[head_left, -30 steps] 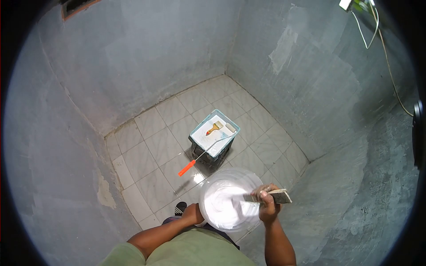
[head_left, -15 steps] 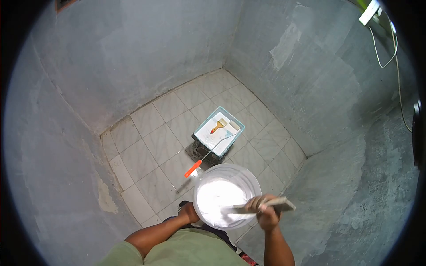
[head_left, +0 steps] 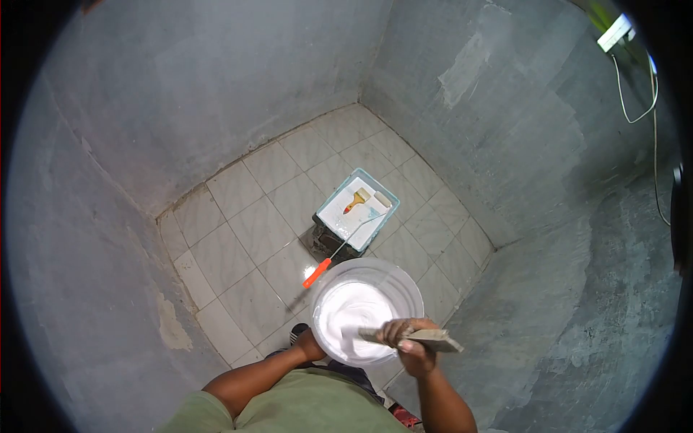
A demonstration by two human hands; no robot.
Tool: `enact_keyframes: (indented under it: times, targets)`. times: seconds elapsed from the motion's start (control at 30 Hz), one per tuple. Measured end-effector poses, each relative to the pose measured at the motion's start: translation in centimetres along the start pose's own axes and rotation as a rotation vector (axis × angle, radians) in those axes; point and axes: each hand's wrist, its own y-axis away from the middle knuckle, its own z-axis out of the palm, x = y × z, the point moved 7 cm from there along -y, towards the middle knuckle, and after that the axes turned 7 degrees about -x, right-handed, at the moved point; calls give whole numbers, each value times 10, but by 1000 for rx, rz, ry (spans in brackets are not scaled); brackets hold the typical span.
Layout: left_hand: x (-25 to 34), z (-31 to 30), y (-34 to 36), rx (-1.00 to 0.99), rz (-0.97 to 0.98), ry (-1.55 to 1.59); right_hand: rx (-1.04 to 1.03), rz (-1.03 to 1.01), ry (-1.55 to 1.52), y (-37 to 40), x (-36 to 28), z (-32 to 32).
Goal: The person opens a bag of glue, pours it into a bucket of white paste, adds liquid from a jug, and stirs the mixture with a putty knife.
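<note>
In the head view, a translucent plastic bucket (head_left: 415, 297) with white paint (head_left: 354, 317) in it stands upright against the front of my body. My left hand (head_left: 310, 345) is closed on the bucket's left side, its fingertips partly hidden. My right hand (head_left: 411, 345) is wrapped round a flat wooden stick (head_left: 439, 339) over the bucket's right rim. The stick slants, and its far end dips into the paint, where swirl marks show on the surface.
Beyond the bucket, a teal paint tray (head_left: 395, 196) of white paint rests on a dark block (head_left: 328, 244). A paintbrush (head_left: 355, 200) and a paint roller (head_left: 317, 273) with an orange handle lie on it. Grey walls (head_left: 216, 86) enclose the tiled floor (head_left: 253, 224); a cable (head_left: 658, 166) hangs at right.
My right hand and the wooden stick have shifted left and slightly up, and the paint's surface pattern has changed. My left hand stays on the bucket. The view has tilted slightly.
</note>
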Motion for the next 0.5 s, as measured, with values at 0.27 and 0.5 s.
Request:
enact_keyframes:
  times: [0.27, 0.5]
  targets:
    - [9, -23, 3, 14, -76, 87, 20, -75, 33, -6, 9, 0]
    - [-15, 2, 1, -133, -178, -56, 123, -234, 144, -10, 5, -14]
